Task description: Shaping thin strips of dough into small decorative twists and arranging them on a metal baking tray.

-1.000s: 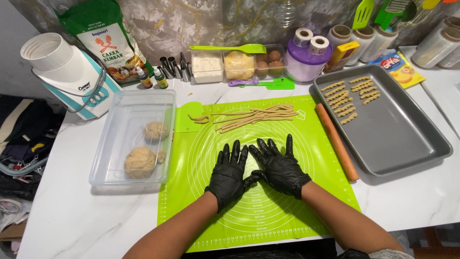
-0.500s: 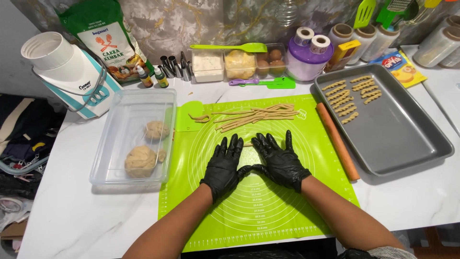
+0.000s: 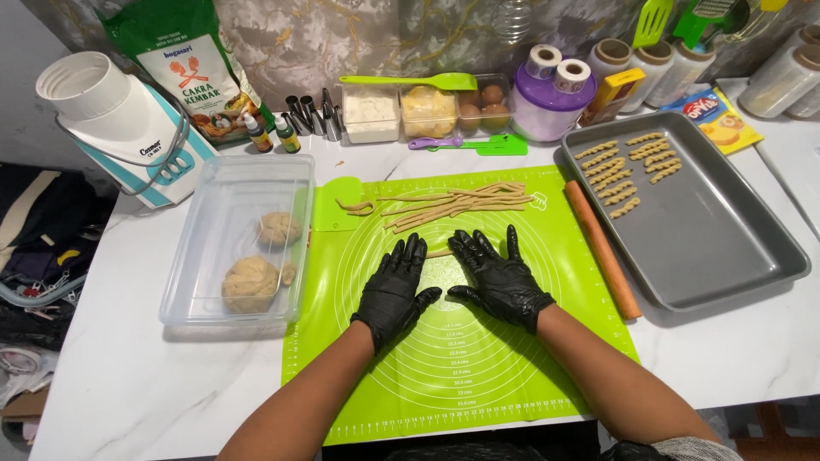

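On the white bench point(image 3: 128, 376), a green mat point(image 3: 478, 367) is lying. Both gloved hands, left hand point(image 3: 395, 288) and right hand point(image 3: 500, 277), are pressing flat on it, fingers apart, rolling a dough strip point(image 3: 439, 253).

A white marbled bench point(image 3: 128, 376) carries a green mat point(image 3: 478, 376) at centre, a clear tub point(image 3: 205, 256) left, a grey tray point(image 3: 717, 248) right, and a rolling pin point(image 3: 602, 249) between mat and tray.

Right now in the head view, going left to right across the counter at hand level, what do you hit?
Clear plastic tub holding two dough balls → black-gloved left hand flat on the green silicone mat → black-gloved right hand → wooden rolling pin → grey metal baking tray.
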